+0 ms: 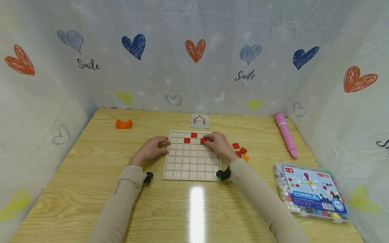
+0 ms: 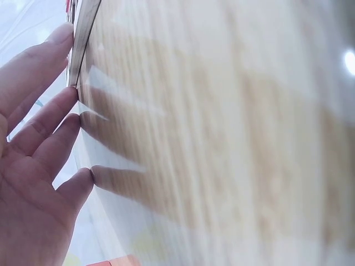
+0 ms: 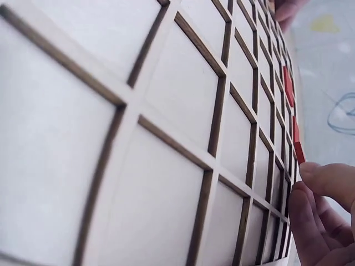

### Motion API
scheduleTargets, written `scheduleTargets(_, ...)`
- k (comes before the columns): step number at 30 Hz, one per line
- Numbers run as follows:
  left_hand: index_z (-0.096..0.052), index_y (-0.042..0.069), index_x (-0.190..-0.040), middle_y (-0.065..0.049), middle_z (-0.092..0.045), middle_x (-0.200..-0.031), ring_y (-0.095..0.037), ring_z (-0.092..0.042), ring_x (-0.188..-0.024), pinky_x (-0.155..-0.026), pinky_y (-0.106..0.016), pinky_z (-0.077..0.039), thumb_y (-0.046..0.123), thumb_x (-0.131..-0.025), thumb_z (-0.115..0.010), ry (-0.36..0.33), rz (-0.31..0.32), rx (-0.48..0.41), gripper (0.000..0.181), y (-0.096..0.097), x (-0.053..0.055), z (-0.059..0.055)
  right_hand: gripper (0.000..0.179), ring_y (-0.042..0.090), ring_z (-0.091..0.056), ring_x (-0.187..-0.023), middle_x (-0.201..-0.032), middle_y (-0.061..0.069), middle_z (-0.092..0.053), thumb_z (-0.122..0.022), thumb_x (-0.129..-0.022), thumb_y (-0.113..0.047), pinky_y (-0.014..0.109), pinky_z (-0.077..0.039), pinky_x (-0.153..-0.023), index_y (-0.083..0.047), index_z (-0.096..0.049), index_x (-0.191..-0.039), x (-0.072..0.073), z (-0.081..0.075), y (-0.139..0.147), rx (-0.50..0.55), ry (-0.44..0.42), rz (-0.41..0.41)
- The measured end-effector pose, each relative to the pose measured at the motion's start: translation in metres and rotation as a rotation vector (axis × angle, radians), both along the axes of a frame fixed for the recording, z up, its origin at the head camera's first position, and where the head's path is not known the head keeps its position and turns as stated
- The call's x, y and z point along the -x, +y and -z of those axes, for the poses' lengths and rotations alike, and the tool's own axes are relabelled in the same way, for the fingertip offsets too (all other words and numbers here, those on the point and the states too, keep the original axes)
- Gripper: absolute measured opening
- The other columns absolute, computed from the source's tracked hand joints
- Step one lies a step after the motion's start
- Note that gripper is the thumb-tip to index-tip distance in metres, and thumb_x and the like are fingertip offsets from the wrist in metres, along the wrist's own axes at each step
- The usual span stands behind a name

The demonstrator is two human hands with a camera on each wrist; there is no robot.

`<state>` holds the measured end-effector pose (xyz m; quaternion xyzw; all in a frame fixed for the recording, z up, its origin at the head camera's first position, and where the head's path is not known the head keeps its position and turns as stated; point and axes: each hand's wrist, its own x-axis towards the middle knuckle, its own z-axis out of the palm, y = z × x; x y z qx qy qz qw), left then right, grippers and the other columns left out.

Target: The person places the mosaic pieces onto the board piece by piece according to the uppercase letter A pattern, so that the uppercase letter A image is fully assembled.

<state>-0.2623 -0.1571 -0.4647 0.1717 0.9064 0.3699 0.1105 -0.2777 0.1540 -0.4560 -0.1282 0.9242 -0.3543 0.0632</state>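
A pale wooden grid board (image 1: 191, 165) lies at the middle of the table. Two red tiles (image 1: 193, 135) (image 1: 186, 140) sit in its upper cells. My right hand (image 1: 217, 143) reaches over the board's upper right and pinches a third red tile (image 1: 202, 140) at a cell there. In the right wrist view the fingertips (image 3: 327, 180) touch that tile's (image 3: 299, 151) raised edge on the board (image 3: 166, 111). My left hand (image 1: 152, 148) rests on the table with straight fingers (image 2: 55, 111) against the board's left edge (image 2: 83, 44).
Loose red tiles (image 1: 240, 150) and an orange one (image 1: 245, 158) lie right of the board. A pattern card (image 1: 199, 120) lies behind it. There is an orange block (image 1: 123, 124) at far left, a pink pen-shaped object (image 1: 285, 135) at right and a plastic box (image 1: 310, 192) at near right.
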Motion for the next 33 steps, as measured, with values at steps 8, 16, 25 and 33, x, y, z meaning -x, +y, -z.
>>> scheduleTargets(8, -0.065, 0.004, -0.122, -0.017, -0.045, -0.147, -0.037, -0.031, -0.141, -0.117, -0.051, -0.022, 0.012, -0.089, -0.072, -0.004, 0.0, -0.004, 0.034, 0.0, 0.001, 0.002, 0.03, 0.028, -0.059, -0.108, -0.121, 0.015, -0.064, -0.066, -0.093, -0.01, 0.042, -0.05, -0.093, -0.002, -0.068, -0.122, 0.008, 0.004, -0.009, -0.058, 0.059, -0.061)
scheduleTargets(16, -0.065, 0.003, -0.122, -0.019, -0.046, -0.146, -0.038, -0.032, -0.14, -0.117, -0.052, -0.023, 0.013, -0.089, -0.073, 0.022, 0.01, 0.012, 0.035, 0.0, 0.0, 0.002, 0.029, 0.027, -0.057, -0.103, -0.114, 0.015, -0.065, -0.065, -0.092, -0.008, 0.041, -0.05, -0.09, -0.001, -0.069, -0.12, 0.01, 0.007, -0.013, -0.098, 0.098, -0.092)
scheduleTargets(25, -0.065, 0.002, -0.122, -0.019, -0.046, -0.146, -0.039, -0.032, -0.14, -0.117, -0.052, -0.023, 0.012, -0.089, -0.072, 0.025, 0.012, 0.011, 0.035, -0.001, 0.0, 0.001, 0.029, 0.026, -0.055, -0.098, -0.11, 0.013, -0.063, -0.066, -0.093, -0.01, 0.04, -0.049, -0.088, -0.002, -0.069, -0.121, 0.011, 0.006, -0.016, -0.124, 0.087, -0.076)
scheduleTargets(33, -0.065, 0.003, -0.122, -0.018, -0.045, -0.147, -0.037, -0.031, -0.141, -0.117, -0.051, -0.022, 0.012, -0.09, -0.072, 0.007, 0.009, -0.007, 0.035, 0.0, -0.001, -0.001, 0.026, 0.024, -0.055, -0.093, -0.105, 0.013, -0.064, -0.066, -0.092, -0.009, 0.039, -0.049, -0.085, -0.004, -0.071, -0.117, 0.011, 0.007, -0.017, -0.124, 0.102, -0.075)
